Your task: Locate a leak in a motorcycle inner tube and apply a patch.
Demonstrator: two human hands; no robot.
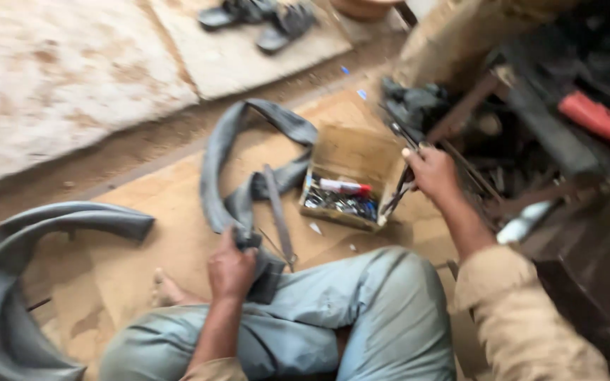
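Observation:
I sit on the ground with my legs in grey-blue trousers. My left hand (231, 268) grips a flat grey rubber inner tube (227, 162) that loops away across the floor toward a small cardboard box (351, 152). My right hand (432, 173) is raised beside the box's right edge and is closed around a thin dark metal tool (398, 194), blurred by motion. Inside the box lie small metal parts and a white tube with a red cap (344, 186).
A second grey inner tube (8, 282) curves at the left. Dark sandals (262, 17) rest on a slab at the top. A cluttered dark wooden bench with a red tool (598, 116) stands to the right. A flat metal file (278, 212) lies by my knee.

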